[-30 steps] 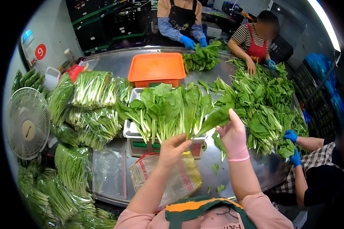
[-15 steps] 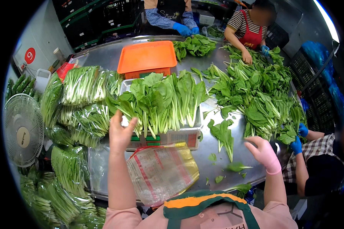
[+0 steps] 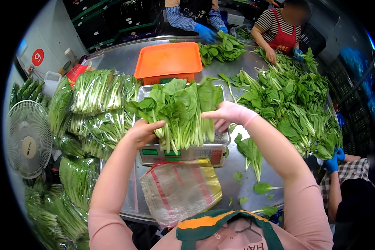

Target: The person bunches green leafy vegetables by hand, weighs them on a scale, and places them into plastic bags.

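A bunch of leafy greens point(image 3: 179, 108) with pale stems fills a metal tray point(image 3: 225, 135) on a weighing scale point(image 3: 202, 155). My left hand point(image 3: 143, 131) grips the left side of the greens, its fingertips partly hidden among leaves and stems. At the right side, my right hand point(image 3: 225, 114), in a pinkish glove, presses round the greens with bent fingers and index finger forward. A translucent striped bag point(image 3: 179, 191) lies below the scale. A few loose leaves point(image 3: 250, 154) lie to the right.
Bagged greens point(image 3: 91, 93) are piled left, beside a fan point(image 3: 28, 139). An orange tray point(image 3: 168, 58) stands behind the scale. A large heap of greens point(image 3: 287, 100) covers the right. Co-workers' gloved hands point(image 3: 206, 33) are across the table and at the right edge point(image 3: 332, 162).
The single leaf held a second ago has left my hands. My right hand swung from lower right up to the bunch's right side; my left hand moved slightly right, both now squeezing the greens.
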`<action>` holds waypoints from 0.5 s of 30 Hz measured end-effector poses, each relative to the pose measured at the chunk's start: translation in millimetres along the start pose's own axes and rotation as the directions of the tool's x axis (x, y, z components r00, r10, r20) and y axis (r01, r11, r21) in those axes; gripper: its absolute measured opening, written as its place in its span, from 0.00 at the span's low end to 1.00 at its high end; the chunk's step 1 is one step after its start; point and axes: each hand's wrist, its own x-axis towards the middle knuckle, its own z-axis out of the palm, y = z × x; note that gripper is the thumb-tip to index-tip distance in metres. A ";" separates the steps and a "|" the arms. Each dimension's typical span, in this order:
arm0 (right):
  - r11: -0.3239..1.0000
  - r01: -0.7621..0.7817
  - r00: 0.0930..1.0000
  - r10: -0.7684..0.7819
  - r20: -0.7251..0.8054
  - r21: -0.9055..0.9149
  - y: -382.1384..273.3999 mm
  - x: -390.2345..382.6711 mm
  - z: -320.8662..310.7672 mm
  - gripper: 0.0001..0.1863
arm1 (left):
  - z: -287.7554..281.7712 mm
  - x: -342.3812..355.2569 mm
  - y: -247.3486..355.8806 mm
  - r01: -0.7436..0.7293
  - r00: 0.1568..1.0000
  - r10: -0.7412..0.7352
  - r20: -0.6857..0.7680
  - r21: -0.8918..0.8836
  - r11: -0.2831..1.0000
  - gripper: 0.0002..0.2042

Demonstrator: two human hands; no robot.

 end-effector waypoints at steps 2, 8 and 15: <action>0.995 0.072 0.997 -0.069 0.045 -0.074 -15.3 9.1 16.8 0.36 | 30.7 16.0 -5.1 0.014 0.991 -0.007 0.132 -0.055 0.998 0.27; 0.807 0.587 0.809 -0.587 -0.023 0.060 5.1 25.3 52.3 0.32 | 78.4 6.9 -22.6 -0.233 0.968 0.241 0.075 -0.108 0.967 0.29; 0.473 0.792 0.533 -0.844 0.057 -0.385 83.9 -48.6 128.5 0.27 | 71.2 -83.4 -116.3 -0.376 0.925 0.344 0.159 0.494 0.784 0.28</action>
